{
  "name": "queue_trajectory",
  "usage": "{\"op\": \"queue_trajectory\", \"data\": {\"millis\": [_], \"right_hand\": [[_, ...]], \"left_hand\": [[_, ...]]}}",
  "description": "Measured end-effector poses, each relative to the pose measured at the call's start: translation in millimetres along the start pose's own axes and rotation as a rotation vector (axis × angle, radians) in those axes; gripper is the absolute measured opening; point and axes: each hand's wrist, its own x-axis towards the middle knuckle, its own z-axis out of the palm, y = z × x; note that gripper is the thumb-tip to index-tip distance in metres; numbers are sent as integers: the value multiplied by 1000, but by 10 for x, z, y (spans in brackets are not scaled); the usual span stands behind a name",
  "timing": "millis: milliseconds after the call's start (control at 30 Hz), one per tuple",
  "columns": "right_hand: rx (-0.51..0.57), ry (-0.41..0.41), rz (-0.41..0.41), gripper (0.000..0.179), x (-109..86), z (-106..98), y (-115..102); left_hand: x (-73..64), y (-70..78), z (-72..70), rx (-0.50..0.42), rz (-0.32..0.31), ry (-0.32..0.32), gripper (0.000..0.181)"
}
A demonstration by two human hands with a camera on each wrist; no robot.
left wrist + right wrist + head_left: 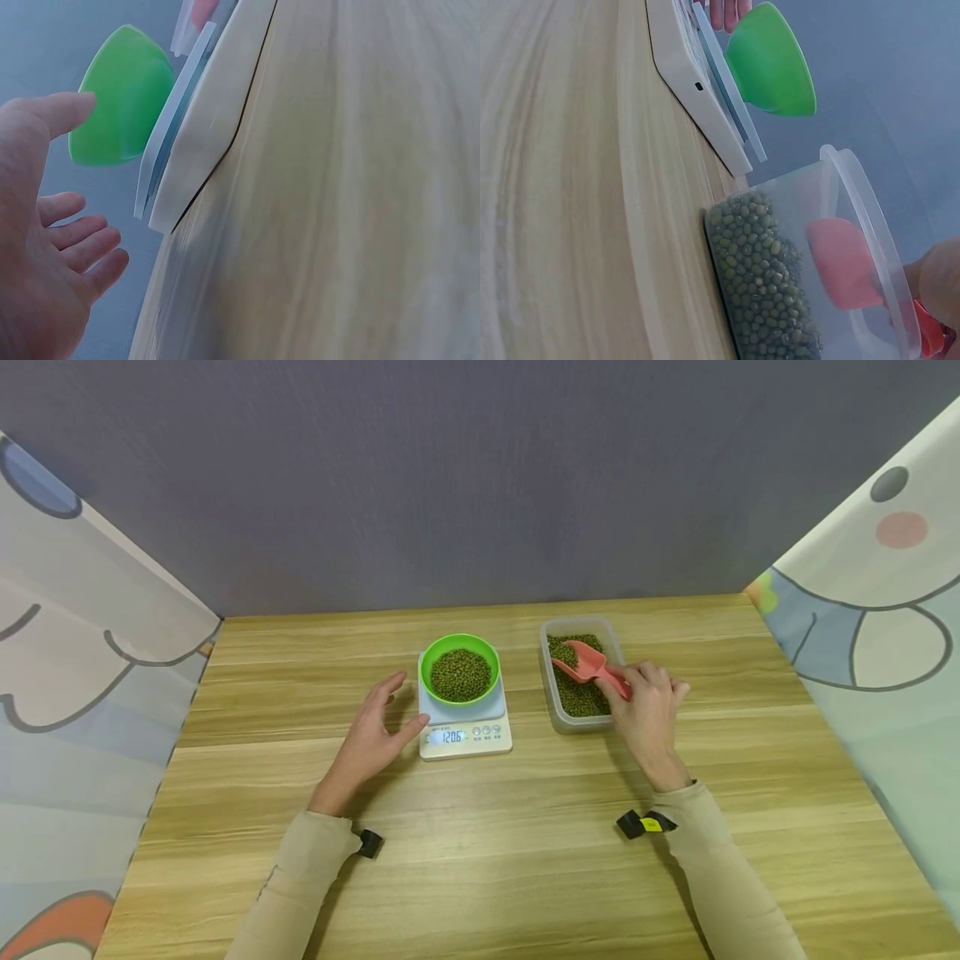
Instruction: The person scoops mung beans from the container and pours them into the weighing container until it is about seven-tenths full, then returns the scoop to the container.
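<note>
My right hand (647, 714) grips the handle of a red scoop (588, 662), whose head is inside a clear plastic container (557, 706) of green mung beans (581, 699). Some beans lie in the scoop. In the right wrist view the scoop (844, 262) shows through the container wall, above the beans. My left hand (371, 735) is held beside a kitchen scale (487, 739), fingers spread and apart from the bowl. On the scale stands a green bowl (426, 670) with mung beans (460, 675) in it. The display (448, 737) reads about 120.6.
The scale and the container stand side by side on a wooden table (480, 860), with a gap between them. A dark grey panel (480, 485) rises behind the table. Cartoon-printed cloth (885, 693) hangs at both sides.
</note>
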Motion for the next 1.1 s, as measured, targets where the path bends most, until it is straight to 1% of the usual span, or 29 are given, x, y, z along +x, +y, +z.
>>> {"op": "queue_trajectory", "data": {"millis": [300,567,667,900,1100], "right_hand": [[14,37,-20,28,58,-49,-31],[39,30,-42,28,146,-119,-172],[54,23,-65,28,174,-139,-250],[102,-2,-132,28,227,-120,-400],[130,-18,-208,29,269,-72,-521]], "left_hand": [[16,20,5,-2,2,7,84],[38,50,-6,-9,-18,-2,88],[56,82,-13,-17,-24,-4,89],[131,144,-18,-33,24,14,89],[176,162,-1,-50,41,19,90]]}}
